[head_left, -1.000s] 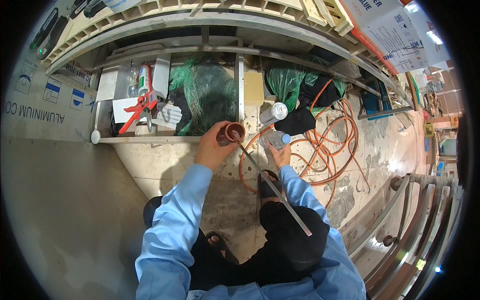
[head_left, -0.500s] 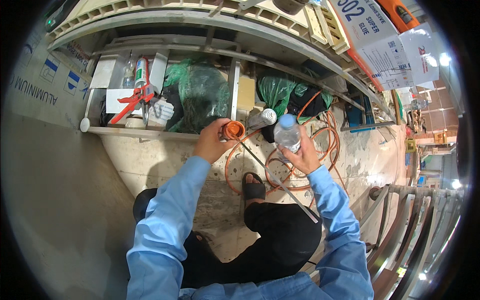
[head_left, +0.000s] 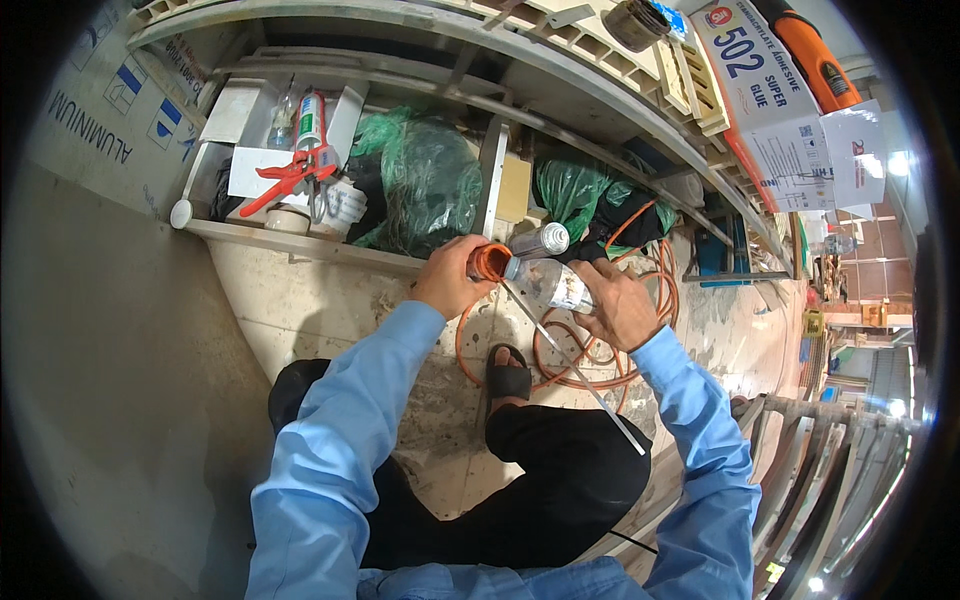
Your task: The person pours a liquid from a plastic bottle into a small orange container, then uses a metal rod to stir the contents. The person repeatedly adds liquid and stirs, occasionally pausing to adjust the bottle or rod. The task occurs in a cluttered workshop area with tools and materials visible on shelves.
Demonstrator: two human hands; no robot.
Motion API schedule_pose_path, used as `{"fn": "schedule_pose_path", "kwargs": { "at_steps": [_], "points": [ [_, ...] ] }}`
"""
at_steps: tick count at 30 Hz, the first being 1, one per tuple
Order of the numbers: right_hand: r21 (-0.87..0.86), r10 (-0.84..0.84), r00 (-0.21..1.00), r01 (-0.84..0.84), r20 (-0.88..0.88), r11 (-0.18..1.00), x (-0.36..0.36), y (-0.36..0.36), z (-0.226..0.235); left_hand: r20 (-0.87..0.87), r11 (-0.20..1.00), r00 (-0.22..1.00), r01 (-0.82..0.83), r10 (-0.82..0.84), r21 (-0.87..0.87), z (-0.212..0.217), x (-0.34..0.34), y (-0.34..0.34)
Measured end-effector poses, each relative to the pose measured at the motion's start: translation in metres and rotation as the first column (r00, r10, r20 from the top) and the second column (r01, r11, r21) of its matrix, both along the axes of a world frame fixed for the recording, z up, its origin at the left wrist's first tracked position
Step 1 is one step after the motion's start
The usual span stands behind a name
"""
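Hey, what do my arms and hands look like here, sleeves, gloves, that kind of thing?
You're wearing long, light-blue sleeves, creased and loose, reaching down to about the wrists. Your left hand and right hand are ungloved.

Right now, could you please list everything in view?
Cup: one, orange, centre
Bottle: one, clear, tilted, bluish end at cup
Strip: one, silvery, slanting from cup
Can: one, whitish, beyond bottle
Hose: one coil, orange, right of centre
Bags: at least two, green, upper centre
Tray: one, pale, upper left
Tool: one, red, in tray
Tube: one, mostly white, beyond tool
Box: one, white and orange, upper right
Clutter: uncounted, mixed colours, far right
Sandal: one clearly visible, black, below centre
Trousers: one pair, black, bottom
Sleeves: two, light blue, lower half
Left hand: one, bare, holding cup
Right hand: one, bare, holding bottle
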State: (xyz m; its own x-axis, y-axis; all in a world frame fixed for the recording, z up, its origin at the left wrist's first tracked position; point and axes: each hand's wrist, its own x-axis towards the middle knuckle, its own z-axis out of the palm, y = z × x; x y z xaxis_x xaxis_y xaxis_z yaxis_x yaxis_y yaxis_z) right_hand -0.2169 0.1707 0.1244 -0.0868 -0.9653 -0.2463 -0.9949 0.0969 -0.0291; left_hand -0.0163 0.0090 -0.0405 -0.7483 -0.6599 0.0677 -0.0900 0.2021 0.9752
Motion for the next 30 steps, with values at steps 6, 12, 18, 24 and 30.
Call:
{"fn": "schedule_pose_path", "kwargs": {
  "at_steps": [6,12,18,24,30],
  "points": [
    [0.025,0.019,0.994,-0.016,-0.105,1.0,0.001,-0.008,0.008,-0.018,0.997,0.999,-0.03,0.029,-0.072,-0.003,-0.001,0.002],
    [0.003,0.055,0.989,-0.055,-0.137,0.999,-0.001,-0.01,0.015,-0.014,0.996,1.0,-0.027,0.025,-0.079,-0.001,-0.002,0.004],
    [0.018,0.059,0.988,-0.056,-0.142,0.998,-0.004,-0.012,0.012,0.022,0.998,0.999,-0.027,0.028,-0.062,0.005,-0.002,0.004],
    [0.035,0.073,0.985,-0.068,-0.156,0.997,-0.008,-0.013,0.008,0.028,1.0,1.0,-0.003,0.003,-0.025,0.008,-0.001,0.005],
    [-0.003,0.105,0.98,-0.107,-0.17,0.994,-0.008,-0.016,0.008,0.06,1.0,0.998,0.002,-0.001,-0.027,0.01,-0.001,0.005]
  ]
}}
